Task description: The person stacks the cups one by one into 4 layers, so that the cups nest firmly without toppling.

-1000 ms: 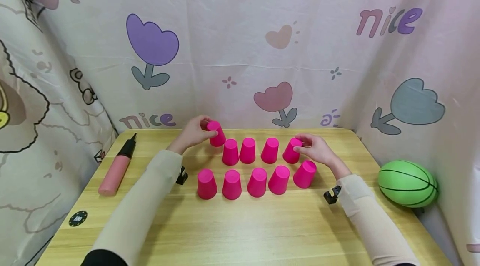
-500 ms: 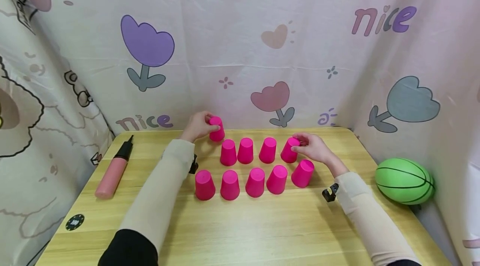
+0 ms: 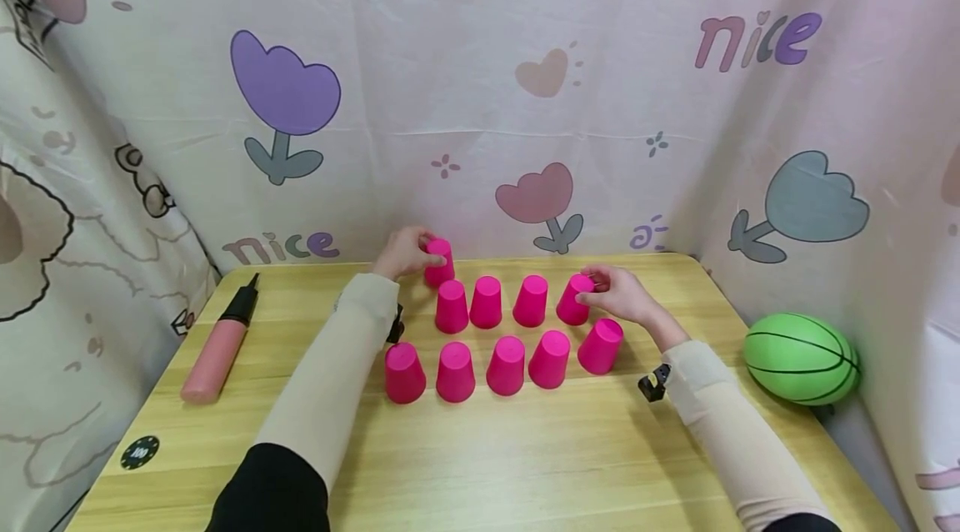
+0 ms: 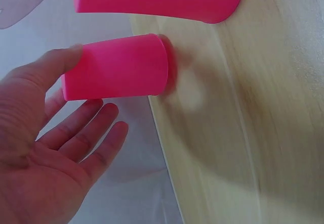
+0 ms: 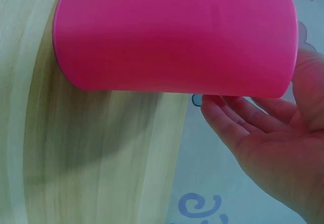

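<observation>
Two upturned plain pink cups (image 3: 438, 262), each pinched lightly between thumb and fingers (image 4: 96, 120).

On the table (image 3: 480, 465), two rows of upturned cups run from 9 to 3 o'clock: the near row (image 3: 506, 365) before the far row (image 3: 510, 301). The far row's leftmost cup (image 3: 439, 262) stands at 12 o'clock of its neighbour. The pump (image 3: 217, 344) lies at 9 o'clock, the ball (image 3: 801, 358) at 3, a disc (image 3: 139, 452) at 7.
</observation>
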